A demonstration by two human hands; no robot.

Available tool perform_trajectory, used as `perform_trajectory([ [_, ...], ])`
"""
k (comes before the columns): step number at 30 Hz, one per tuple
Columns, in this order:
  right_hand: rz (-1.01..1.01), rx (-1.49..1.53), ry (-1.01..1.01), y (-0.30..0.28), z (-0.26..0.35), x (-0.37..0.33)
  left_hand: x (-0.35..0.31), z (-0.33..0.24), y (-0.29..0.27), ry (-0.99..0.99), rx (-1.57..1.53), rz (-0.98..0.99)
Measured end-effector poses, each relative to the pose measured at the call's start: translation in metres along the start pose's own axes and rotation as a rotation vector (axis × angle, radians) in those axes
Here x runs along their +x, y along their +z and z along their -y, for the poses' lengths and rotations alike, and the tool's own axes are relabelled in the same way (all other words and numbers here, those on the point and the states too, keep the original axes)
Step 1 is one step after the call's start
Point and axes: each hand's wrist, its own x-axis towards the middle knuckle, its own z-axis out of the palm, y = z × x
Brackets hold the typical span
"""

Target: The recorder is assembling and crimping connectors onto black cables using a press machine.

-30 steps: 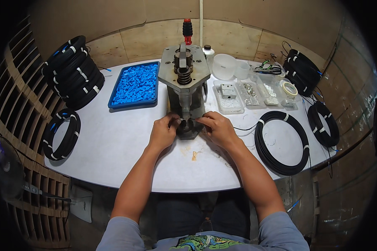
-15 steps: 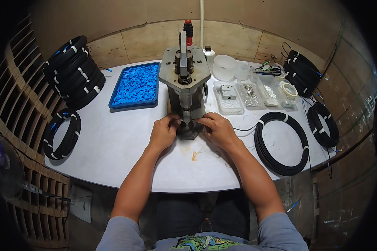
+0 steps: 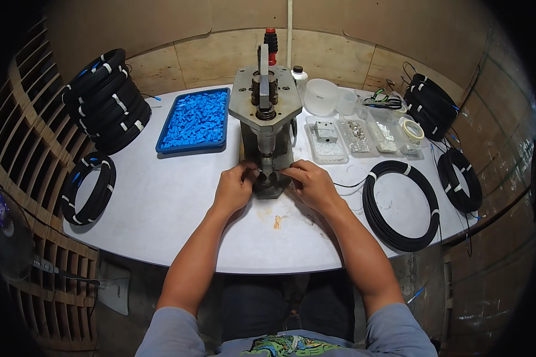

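A metal press (image 3: 265, 119) with an upright lever on top stands in front of me. Both my hands are at its lower tooling. On the tool's left side, my left hand (image 3: 234, 187) is closed in a pinch; whatever sits between thumb and forefinger is too small to make out. Across from it, my right hand (image 3: 313, 184) has its fingertips pinched close to the ram. A black cable (image 3: 352, 185) runs from behind that hand to a large black cable coil (image 3: 370, 209) on the right. Its end, inside the press, is hidden.
Blue plastic pieces fill a blue tray (image 3: 159, 146) left of the press. Stacked black coils (image 3: 110, 101) rise at far left, another coil stack (image 3: 427, 106) at far right. Clear boxes of small parts (image 3: 356, 135), tape (image 3: 412, 128) and a bottle (image 3: 299, 77) stand behind my right hand.
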Motion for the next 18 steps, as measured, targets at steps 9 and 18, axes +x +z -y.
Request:
perform_trajectory([
  [9,0.013,-0.007,-0.001,0.0003,0.0007,0.0004,-0.0002,0.0037,-0.0001,0.016,-0.012,-0.009],
  [18,0.017,-0.019,-0.009,-0.0012,0.0002,0.0001,0.0005,0.0026,0.0006,0.002,0.003,0.004],
])
